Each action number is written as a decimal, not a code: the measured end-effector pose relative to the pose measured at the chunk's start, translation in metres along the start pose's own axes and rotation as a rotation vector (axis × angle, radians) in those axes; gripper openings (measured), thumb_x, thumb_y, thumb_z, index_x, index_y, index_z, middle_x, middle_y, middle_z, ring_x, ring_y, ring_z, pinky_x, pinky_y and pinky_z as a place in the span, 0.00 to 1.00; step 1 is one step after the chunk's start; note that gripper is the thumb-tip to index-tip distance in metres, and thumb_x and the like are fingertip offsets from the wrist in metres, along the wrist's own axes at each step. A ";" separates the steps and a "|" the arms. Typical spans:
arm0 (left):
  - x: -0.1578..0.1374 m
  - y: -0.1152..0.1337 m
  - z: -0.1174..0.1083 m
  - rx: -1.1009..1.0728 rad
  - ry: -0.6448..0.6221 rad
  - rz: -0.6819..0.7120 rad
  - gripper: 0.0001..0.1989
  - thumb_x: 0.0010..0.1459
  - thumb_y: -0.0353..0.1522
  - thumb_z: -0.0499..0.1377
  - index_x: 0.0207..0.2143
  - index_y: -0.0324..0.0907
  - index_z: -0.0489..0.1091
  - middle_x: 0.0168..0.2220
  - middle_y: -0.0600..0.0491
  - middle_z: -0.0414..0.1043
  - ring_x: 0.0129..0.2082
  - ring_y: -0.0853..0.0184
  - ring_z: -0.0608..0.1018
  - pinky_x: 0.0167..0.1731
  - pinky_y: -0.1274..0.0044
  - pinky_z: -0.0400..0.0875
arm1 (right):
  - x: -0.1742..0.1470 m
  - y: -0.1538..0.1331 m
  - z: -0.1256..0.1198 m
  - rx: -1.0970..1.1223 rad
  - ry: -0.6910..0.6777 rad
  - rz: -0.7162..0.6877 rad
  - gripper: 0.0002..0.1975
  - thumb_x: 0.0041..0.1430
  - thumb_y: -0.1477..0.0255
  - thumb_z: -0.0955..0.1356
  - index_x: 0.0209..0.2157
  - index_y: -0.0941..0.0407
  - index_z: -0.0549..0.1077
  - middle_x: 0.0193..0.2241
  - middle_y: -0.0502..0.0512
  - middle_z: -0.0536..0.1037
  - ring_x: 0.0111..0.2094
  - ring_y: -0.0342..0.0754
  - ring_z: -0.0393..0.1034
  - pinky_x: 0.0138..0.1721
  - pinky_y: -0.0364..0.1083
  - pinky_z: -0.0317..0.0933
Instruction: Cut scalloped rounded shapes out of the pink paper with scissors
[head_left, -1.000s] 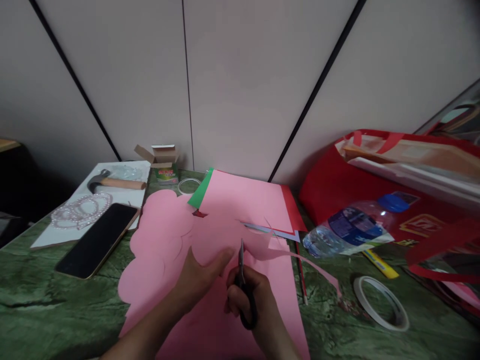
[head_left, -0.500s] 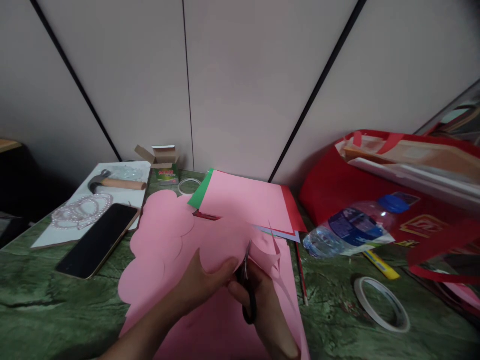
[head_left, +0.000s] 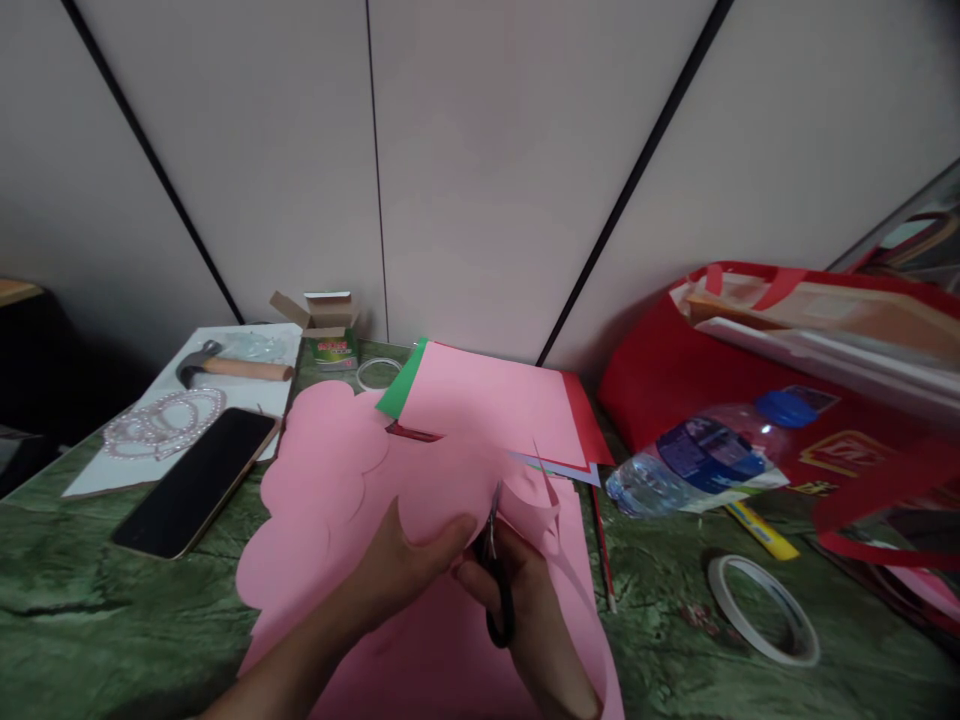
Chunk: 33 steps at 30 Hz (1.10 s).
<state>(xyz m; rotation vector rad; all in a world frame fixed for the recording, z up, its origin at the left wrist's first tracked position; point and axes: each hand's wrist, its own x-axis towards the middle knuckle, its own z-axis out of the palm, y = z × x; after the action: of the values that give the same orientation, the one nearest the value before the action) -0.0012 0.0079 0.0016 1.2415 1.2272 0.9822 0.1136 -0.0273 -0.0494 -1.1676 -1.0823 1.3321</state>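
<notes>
My left hand (head_left: 420,555) pinches a rounded piece of pink paper (head_left: 450,485), thumb on top and the other fingers mostly hidden beneath it. Black-handled scissors (head_left: 501,590) are in my right hand (head_left: 529,590), their blades pointing away from me at the paper's right edge. A curled pink offcut strip (head_left: 532,510) hangs to the right of the blades. Under both hands lie large pink sheets (head_left: 420,650). Several scalloped pink cutouts (head_left: 307,490) overlap on their left side.
Behind are stacked coloured sheets (head_left: 495,395) and a small open box (head_left: 332,340). To the left lie a hammer (head_left: 240,367), bead strings (head_left: 165,425) and a phone (head_left: 196,485). On the right are a water bottle (head_left: 697,455), red bag (head_left: 660,350), yellow cutter (head_left: 765,530), tape roll (head_left: 806,640) and pencil (head_left: 602,550).
Hardly anything differs. The scissors and the curled strip have shifted very slightly, while my left hand keeps its place on the paper.
</notes>
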 end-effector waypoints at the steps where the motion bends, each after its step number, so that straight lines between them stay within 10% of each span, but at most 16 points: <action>1: 0.000 -0.001 0.000 0.006 0.009 -0.012 0.07 0.45 0.33 0.58 0.28 0.39 0.71 0.26 0.51 0.75 0.29 0.64 0.75 0.29 0.75 0.71 | 0.000 0.000 0.000 0.002 0.001 -0.001 0.08 0.47 0.72 0.68 0.25 0.54 0.63 0.22 0.47 0.63 0.26 0.45 0.58 0.29 0.43 0.55; 33: 0.000 0.006 0.001 -0.017 -0.068 -0.044 0.10 0.46 0.30 0.55 0.14 0.40 0.65 0.09 0.58 0.64 0.13 0.72 0.68 0.14 0.81 0.63 | 0.000 0.003 0.000 -0.025 0.056 0.009 0.05 0.45 0.70 0.68 0.24 0.56 0.68 0.17 0.47 0.68 0.19 0.43 0.59 0.20 0.42 0.52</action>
<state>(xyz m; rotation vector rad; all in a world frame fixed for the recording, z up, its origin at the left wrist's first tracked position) -0.0001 0.0083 0.0075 1.2203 1.1857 0.9099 0.1128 -0.0271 -0.0521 -1.2226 -1.0572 1.2882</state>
